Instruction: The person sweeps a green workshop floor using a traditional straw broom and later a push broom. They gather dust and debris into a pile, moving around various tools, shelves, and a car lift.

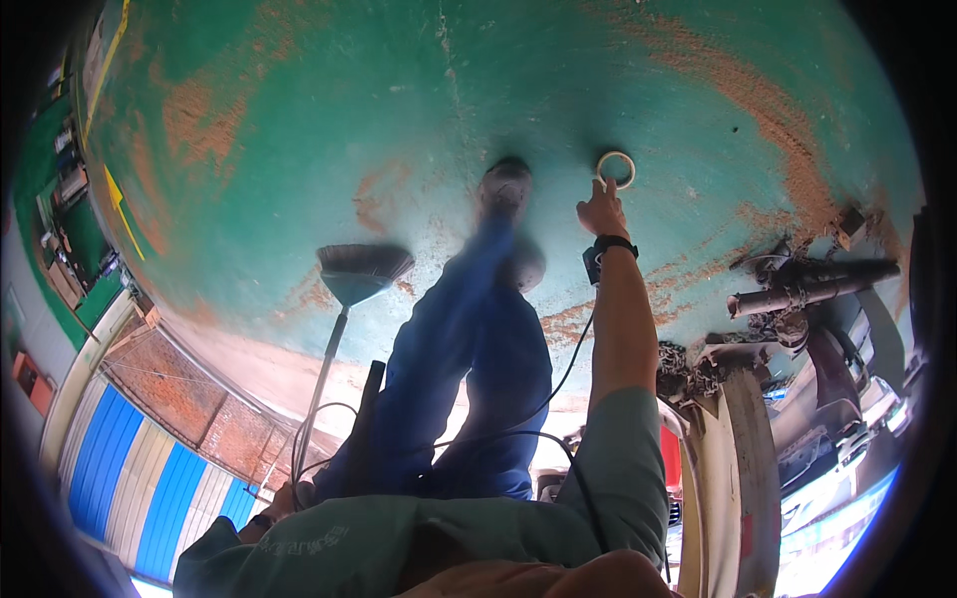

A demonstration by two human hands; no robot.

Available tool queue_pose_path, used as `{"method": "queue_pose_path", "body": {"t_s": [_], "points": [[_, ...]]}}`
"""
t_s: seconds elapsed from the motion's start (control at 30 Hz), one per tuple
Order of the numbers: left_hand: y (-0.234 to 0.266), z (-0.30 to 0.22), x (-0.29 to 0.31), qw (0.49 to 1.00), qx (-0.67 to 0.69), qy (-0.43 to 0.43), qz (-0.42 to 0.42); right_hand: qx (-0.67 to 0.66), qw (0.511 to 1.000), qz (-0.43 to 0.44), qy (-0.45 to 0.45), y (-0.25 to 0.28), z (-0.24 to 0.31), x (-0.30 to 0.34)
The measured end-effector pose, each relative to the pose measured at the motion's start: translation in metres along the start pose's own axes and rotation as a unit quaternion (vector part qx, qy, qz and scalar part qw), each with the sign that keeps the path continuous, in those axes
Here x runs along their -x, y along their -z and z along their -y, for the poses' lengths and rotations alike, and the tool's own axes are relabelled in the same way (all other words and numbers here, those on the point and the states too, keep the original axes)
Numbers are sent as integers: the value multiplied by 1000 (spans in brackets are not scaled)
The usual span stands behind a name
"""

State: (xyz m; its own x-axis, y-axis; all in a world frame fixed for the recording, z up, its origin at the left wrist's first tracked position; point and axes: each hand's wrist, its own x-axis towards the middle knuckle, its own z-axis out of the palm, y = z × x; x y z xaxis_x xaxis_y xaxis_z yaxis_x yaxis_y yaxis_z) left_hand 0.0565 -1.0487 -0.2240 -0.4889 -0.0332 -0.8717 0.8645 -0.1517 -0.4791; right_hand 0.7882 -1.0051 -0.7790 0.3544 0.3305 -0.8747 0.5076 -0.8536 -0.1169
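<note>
My right hand (601, 211) reaches forward with the arm stretched out. Its fingers pinch the near edge of a cream ring that looks like a roll of tape (628, 171); whether the ring is off the floor I cannot tell. At lower left, close to my body, my left hand (286, 497) is closed round the handle of a broom (349, 284). The broom's head, with dark bristles on a grey-blue base, points forward, left of my legs. My left fingers show only in part.
Sandy dust lies in streaks over the green floor (319, 120). At right, rusty pipes (817, 289) and chains sit beside metal parts. A black cable (568, 374) runs from my right wrist across my body. Blue and white wall panels (135, 478) stand at lower left.
</note>
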Motion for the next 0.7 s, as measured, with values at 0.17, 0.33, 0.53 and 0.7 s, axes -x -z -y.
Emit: {"method": "queue_pose_path", "body": {"t_s": [0.17,0.33,0.53,0.7], "points": [[-8,15,-15,999,-6,-1,-51,-95,990,-67,75,-10,-22,3],[-89,-2,-2,990,104,29,-95,-382,835,-130,375,97,79,166],[-56,23,56,938,255,95,-216,-543,820,-20,179,171,147,340],[-73,86,119,892,386,157,-174,-480,867,-20,134,206,217,452]]}}
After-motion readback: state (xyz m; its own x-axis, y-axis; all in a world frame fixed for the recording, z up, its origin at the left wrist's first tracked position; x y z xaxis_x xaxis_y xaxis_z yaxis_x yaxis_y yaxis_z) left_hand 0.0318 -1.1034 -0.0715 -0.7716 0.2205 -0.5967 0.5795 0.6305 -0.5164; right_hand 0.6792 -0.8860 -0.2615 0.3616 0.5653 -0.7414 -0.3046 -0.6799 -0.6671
